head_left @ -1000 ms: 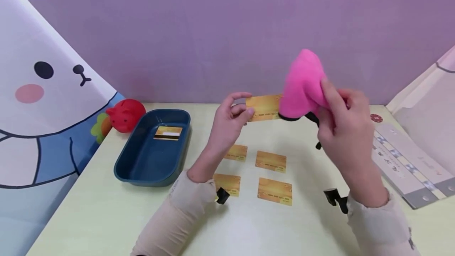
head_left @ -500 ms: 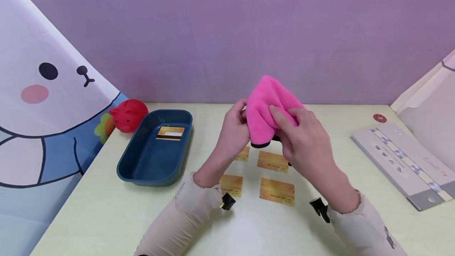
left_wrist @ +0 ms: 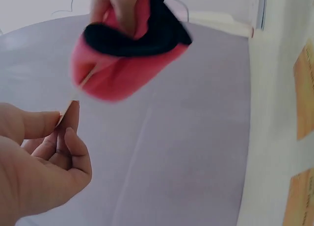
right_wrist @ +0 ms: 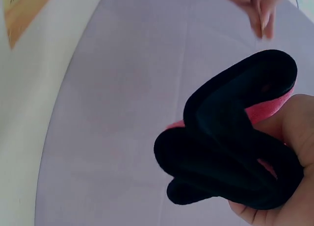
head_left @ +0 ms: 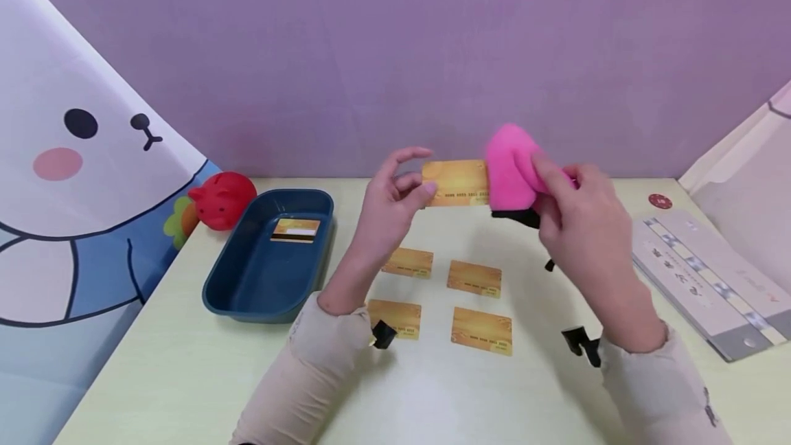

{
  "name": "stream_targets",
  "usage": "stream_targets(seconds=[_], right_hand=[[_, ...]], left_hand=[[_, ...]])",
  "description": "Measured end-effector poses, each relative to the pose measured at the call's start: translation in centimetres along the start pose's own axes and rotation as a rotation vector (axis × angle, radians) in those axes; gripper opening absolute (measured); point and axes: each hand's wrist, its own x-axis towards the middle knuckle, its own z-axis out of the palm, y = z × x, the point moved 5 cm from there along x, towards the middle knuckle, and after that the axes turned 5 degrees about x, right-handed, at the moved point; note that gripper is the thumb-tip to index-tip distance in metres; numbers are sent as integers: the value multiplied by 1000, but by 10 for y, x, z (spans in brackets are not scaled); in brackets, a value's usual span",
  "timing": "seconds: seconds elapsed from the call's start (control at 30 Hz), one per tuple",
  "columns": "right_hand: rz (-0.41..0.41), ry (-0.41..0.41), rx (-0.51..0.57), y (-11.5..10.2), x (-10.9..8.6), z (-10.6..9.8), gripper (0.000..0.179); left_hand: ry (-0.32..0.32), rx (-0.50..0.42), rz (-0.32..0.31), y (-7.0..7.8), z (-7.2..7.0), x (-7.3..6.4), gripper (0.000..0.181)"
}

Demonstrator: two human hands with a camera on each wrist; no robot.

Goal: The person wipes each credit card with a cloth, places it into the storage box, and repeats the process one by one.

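My left hand (head_left: pixel 392 208) pinches a gold bank card (head_left: pixel 457 180) by its left end, above the table. Seen from the left wrist, the card is nearly edge-on between thumb and fingers (left_wrist: pixel 41 124). My right hand (head_left: pixel 590 232) grips a bunched pink plush cloth (head_left: pixel 511 167) with black edging. The cloth is folded around the card's right end and hides it. In the right wrist view the black edging (right_wrist: pixel 221 162) hangs in loose folds. Below the hands, several similar gold cards (head_left: pixel 482 330) lie face up on the table.
To the left stands a blue tray (head_left: pixel 213 304) holding one card (head_left: pixel 295 231) with its black stripe up. A red piggy bank (head_left: pixel 224 201) is behind it. On the right lie a grey folder (head_left: pixel 711 287) and a red chip (head_left: pixel 660 201). A purple backdrop (head_left: pixel 395 67) closes the back.
The pink cloth in my right hand moved left over the card, covering it, then slid back right to its end. My left hand still holds the card, turned face-on again.
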Motion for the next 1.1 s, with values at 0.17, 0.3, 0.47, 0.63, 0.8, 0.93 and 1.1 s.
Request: stream_targets(seconds=[0.17, 0.3, 0.47, 0.63, 0.8, 0.93, 1.1], right_hand=[[55, 35, -16, 15, 2, -10, 43], [85, 53, -10, 19, 3, -15, 43], [113, 62, -5, 18, 3, -19, 42], [119, 92, 10, 18, 4, -22, 42], [118, 126, 22, 19, 4, -23, 41], [126, 137, 28, 20, 4, -25, 41], [115, 148, 40, 18, 5, -27, 40]], left_hand=[[13, 82, 25, 4, -8, 1, 27], [-62, 121, 30, 5, -7, 2, 43], [-108, 125, 40, 4, -4, 3, 53], [-16, 232, 12, 1, -6, 2, 33], [22, 295, -60, -7, -9, 1, 20], [28, 275, -78, -11, -10, 2, 22], [51, 243, -60, -13, -9, 4, 23]])
